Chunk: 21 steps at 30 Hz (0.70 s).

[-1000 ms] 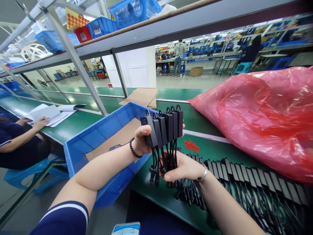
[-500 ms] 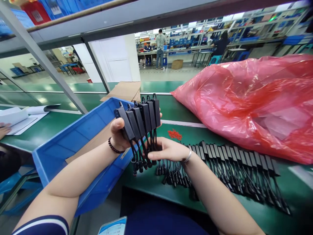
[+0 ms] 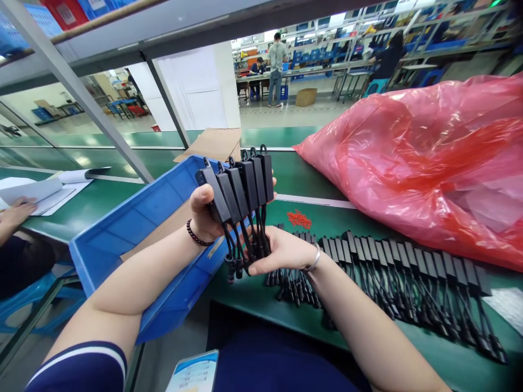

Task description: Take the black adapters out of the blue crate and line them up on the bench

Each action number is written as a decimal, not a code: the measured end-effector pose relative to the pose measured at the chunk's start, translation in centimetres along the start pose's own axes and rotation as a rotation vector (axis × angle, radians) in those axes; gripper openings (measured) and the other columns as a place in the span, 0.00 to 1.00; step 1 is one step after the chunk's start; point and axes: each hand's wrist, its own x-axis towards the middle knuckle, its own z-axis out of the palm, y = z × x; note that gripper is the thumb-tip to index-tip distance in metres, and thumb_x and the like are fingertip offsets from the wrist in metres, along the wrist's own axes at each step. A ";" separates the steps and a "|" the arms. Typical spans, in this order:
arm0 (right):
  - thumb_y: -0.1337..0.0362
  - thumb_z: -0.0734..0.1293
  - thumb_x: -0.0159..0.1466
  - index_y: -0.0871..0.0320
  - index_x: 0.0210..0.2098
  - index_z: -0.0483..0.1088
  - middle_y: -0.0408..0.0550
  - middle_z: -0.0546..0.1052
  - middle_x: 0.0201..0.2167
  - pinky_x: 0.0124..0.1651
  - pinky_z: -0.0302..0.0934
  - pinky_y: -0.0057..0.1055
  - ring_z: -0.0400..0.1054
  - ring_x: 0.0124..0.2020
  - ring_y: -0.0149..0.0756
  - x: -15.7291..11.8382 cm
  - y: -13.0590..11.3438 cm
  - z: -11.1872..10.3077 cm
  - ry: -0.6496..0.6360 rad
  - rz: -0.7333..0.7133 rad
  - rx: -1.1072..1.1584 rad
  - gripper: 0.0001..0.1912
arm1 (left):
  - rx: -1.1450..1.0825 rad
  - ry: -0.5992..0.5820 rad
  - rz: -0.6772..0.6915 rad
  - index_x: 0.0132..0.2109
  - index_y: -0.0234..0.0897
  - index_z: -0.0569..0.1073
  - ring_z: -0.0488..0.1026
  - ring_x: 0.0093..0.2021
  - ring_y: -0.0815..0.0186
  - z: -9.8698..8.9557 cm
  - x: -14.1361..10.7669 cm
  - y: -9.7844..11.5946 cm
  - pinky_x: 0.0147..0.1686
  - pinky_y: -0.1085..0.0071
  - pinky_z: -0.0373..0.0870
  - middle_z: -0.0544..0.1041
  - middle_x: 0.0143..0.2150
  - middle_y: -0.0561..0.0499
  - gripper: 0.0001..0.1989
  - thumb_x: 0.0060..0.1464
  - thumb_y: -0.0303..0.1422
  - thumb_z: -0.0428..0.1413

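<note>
A fanned row of several black boxes with cables (image 3: pixel 239 190) is gripped by my left hand (image 3: pixel 203 213), its thumb on the nearest box and fingertips showing beyond the far one. Under the boxes, my right hand (image 3: pixel 281 251) closes round the hanging cables, thumb in front. Some connector ends dangle left of that thumb. More black boxes with cables (image 3: pixel 384 251) lie in a row on the green table (image 3: pixel 327 223), partly behind my right forearm. A small pile of red pieces (image 3: pixel 299 219) lies just beyond them.
A blue bin (image 3: pixel 134 218) with cardboard inside stands under my left forearm. A large pink plastic bag (image 3: pixel 429 163) covers the back right. Flat cardboard (image 3: pixel 212 144) lies behind the bin. At the left edge, another person's hand (image 3: pixel 18 212) touches papers (image 3: pixel 57 196).
My right hand has closed round more of the hanging cables, gathering their lower ends. My left hand keeps its hold on the boxes. The whole view has shifted slightly.
</note>
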 end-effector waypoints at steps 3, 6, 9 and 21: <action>0.64 0.73 0.48 0.62 0.34 0.68 0.40 0.69 0.28 0.33 0.60 0.23 0.63 0.29 0.26 0.0 0.0 -0.2 -0.021 0.012 -0.104 0.16 | -0.011 0.013 -0.008 0.54 0.35 0.64 0.56 0.60 0.45 0.1 0.0 -0.1 0.56 0.49 0.56 0.69 0.52 0.41 0.40 0.37 0.56 0.55; 0.63 0.72 0.49 0.61 0.41 0.68 0.43 0.72 0.34 0.39 0.62 0.26 0.66 0.35 0.30 -0.1 -0.3 -0.3 -0.019 -0.020 -0.151 0.20 | -0.011 0.000 -0.008 0.52 0.35 0.66 0.58 0.58 0.44 -0.2 0.1 0.0 0.54 0.49 0.59 0.70 0.51 0.41 0.39 0.36 0.55 0.56; 0.60 0.73 0.49 0.58 0.49 0.63 0.47 0.71 0.42 0.47 0.62 0.33 0.65 0.45 0.36 -0.4 -0.5 0.0 0.130 -0.088 -0.239 0.30 | 0.032 0.005 -0.039 0.49 0.33 0.68 0.62 0.55 0.43 -0.7 0.4 0.2 0.50 0.50 0.64 0.72 0.49 0.40 0.36 0.36 0.53 0.57; 0.60 0.65 0.59 0.58 0.33 0.65 0.44 0.70 0.30 0.38 0.59 0.29 0.64 0.32 0.30 -0.4 -0.4 4.2 0.572 -0.186 -0.508 0.08 | 0.205 0.188 0.187 0.40 0.34 0.71 0.73 0.40 0.60 -1.5 0.9 -0.4 0.39 0.68 0.69 0.75 0.35 0.50 0.18 0.40 0.38 0.59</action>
